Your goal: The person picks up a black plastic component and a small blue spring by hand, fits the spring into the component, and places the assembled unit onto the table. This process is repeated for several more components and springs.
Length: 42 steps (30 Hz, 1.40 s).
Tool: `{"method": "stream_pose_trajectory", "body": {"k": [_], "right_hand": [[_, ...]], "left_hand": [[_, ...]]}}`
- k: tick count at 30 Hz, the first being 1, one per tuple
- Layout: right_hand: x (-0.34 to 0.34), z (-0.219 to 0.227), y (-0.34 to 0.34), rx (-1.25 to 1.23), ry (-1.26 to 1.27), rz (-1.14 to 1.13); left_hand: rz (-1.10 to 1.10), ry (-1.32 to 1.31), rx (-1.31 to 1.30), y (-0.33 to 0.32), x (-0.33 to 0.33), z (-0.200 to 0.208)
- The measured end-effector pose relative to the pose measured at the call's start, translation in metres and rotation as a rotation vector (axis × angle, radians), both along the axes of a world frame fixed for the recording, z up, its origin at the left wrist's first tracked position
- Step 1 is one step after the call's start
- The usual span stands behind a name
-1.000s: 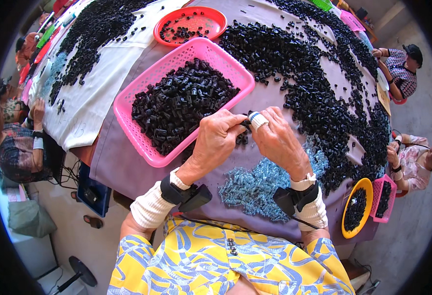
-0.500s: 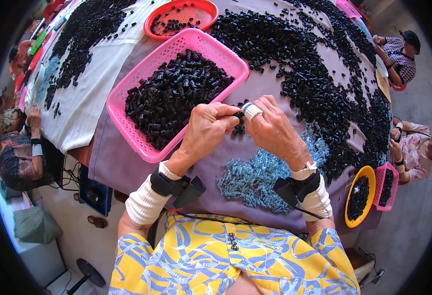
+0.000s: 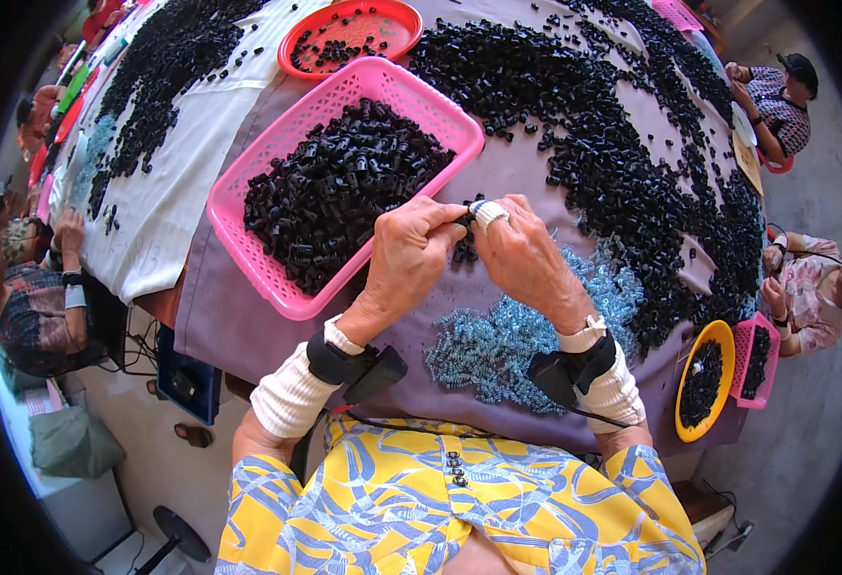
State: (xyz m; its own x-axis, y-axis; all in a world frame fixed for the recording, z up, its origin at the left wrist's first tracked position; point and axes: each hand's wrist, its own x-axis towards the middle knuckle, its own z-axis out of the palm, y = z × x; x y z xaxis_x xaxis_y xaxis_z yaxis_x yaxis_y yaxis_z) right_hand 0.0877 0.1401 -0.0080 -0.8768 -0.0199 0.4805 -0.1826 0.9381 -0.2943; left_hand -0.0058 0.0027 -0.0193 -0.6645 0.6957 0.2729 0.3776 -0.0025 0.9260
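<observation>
Over the purple cloth, my left hand (image 3: 408, 247) and my right hand (image 3: 528, 251) meet fingertip to fingertip. Between them they pinch a small black plastic part (image 3: 466, 218), largely hidden by the fingers. A white knitted sleeve with a blue stripe wraps a right finger. A few more black parts (image 3: 463, 251) lie just beneath the hands. Left of them stands a pink basket (image 3: 249, 259) heaped with black plastic parts (image 3: 344, 182). Close to my right wrist lies a pile of small bluish coil springs (image 3: 498, 350).
Loose black parts (image 3: 613, 182) spread widely across the far and right cloth. A red tray (image 3: 368, 34) stands behind the basket; a yellow tray (image 3: 686, 433) and a smaller pink basket (image 3: 758, 398) sit at the right edge. Several people work around the table.
Both hands stay together over nearly the same spot, with slight shifts of fingers and wrists. The basket and piles look unchanged.
</observation>
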Motion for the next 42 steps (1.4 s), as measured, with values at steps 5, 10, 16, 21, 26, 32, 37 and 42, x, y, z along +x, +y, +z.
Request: {"method": "stream_pose_trajectory", "body": {"k": [5, 10, 16, 21, 26, 32, 37, 42], "right_hand": [[-0.001, 0.011, 0.0, 0.035, -0.025, -0.028], [-0.003, 0.011, -0.007, 0.136, 0.046, -0.169], [-0.007, 0.01, -0.001, 0.131, 0.077, -0.2], [-0.005, 0.015, -0.004, 0.026, 0.031, -0.157], [-0.007, 0.014, -0.002, -0.016, 0.049, -0.173], [-0.007, 0.016, 0.001, -0.035, 0.084, -0.141], [-0.006, 0.016, 0.004, -0.034, 0.085, -0.098], [-0.005, 0.016, 0.005, -0.029, 0.069, -0.08]], "left_hand": [[0.012, -0.259, -0.056, 0.001, 0.001, 0.003], [-0.073, -0.625, 0.073, 0.007, 0.001, 0.006], [-0.15, -0.839, 0.104, 0.006, -0.002, 0.0], [-0.286, -1.022, 0.154, 0.003, -0.005, -0.005], [-0.292, -1.026, 0.177, 0.005, -0.004, -0.001], [-0.22, -1.091, 0.207, 0.004, -0.003, -0.004], [-0.189, -1.075, 0.15, 0.002, -0.003, -0.001], [-0.179, -1.079, 0.161, 0.002, -0.002, -0.002]]}}
